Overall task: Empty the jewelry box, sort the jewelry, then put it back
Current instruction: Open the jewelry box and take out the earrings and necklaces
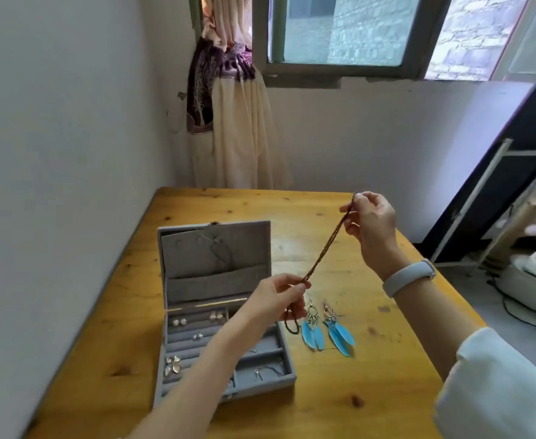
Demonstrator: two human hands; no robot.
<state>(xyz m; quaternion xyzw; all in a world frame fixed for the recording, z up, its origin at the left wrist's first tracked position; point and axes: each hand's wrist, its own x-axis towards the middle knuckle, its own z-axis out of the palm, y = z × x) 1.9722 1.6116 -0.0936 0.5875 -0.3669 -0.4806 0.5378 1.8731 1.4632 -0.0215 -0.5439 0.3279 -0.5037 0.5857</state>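
A grey jewelry box (261, 380) stands open on the wooden table (371, 375), its lid (216, 248) upright. Small metal earrings and a flower piece (172, 365) lie in its compartments. A brown beaded necklace (323, 251) stretches taut through the air above the table. My right hand (369, 226) pinches its upper end. My left hand (279, 296) pinches it lower down, and the loose end hangs in a loop (292, 323) below the fingers. Two blue feather earrings (328, 332) lie on the table right of the box.
A white wall runs along the table's left edge. A curtain (238, 131) and a window are behind the table. A dark frame and a white appliance (535, 280) stand on the floor to the right.
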